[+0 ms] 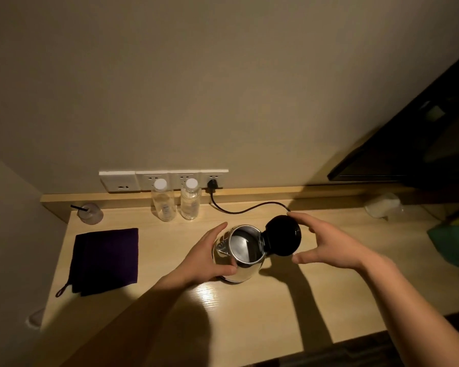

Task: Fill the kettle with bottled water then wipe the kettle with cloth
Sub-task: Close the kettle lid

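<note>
A steel kettle (pixel 243 260) stands on the wooden desk (pixel 249 313), its black lid (pixel 282 235) swung open to the right. The inside looks empty. My left hand (pixel 207 256) wraps the kettle's left side, thumb and fingers on the body. To the right of the lid is my right hand (pixel 326 245), fingers spread and curved around it; I cannot tell if they touch it. Two clear water bottles (pixel 163 203) (pixel 190 201) with white caps stand upright at the back, below the wall sockets. A dark purple folded cloth (pixel 105 259) lies flat at the left.
A black power cord (pixel 244 209) runs from a wall plug (pixel 213 185) toward the kettle. A plastic cup with a black straw (pixel 90 213) sits at the back left. A dark screen (pixel 421 144) hangs at the right, with a crumpled bag (pixel 382 205) and a green object (pixel 453 247) below.
</note>
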Demonstrator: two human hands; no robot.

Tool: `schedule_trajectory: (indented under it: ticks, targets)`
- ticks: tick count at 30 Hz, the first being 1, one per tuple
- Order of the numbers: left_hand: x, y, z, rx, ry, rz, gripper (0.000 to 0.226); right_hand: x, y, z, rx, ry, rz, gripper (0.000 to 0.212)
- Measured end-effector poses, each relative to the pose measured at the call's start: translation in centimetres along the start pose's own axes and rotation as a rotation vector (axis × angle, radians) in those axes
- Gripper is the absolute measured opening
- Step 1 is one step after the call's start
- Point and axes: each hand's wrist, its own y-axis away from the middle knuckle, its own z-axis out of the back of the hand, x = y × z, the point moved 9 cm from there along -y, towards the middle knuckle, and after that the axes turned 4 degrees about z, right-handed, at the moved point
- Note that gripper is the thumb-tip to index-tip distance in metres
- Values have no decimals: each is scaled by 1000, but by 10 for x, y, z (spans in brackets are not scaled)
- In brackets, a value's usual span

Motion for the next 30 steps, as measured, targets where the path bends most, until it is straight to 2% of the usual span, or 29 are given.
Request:
schedule_trajectory:
  ticks: [3, 8, 11, 13, 16, 20, 25, 30]
  targets:
    - [1, -1, -7, -6, 30, -6, 114, 1, -4, -3, -56, -18, 64, 101]
    - [0, -2, -9, 21, 70, 9, 118, 35, -13, -17, -102, 37, 226, 96]
    - [-1, -1, -13, 132, 114, 23, 117, 59, -25, -37, -98, 169, 285, 96]
    - [-5, 2, -16, 200, 259, 70, 112, 68, -35, -57, -68, 279, 304, 94]
    - [-7, -2, -10, 96, 460, 168, 89, 68, -44, -75, -59, 305, 303, 94]
    - [-11, -9, -5, -45, 440, 188, 40, 58, -48, -73, -61, 191, 260, 100]
    - [-13, -10, -3, -99, 444, 153, 49, 53, -50, -77, -34, 134, 260, 98]
    - [-15, -10, -1, -142, 402, 127, 47, 49, -54, -78, 13, 105, 245, 101]
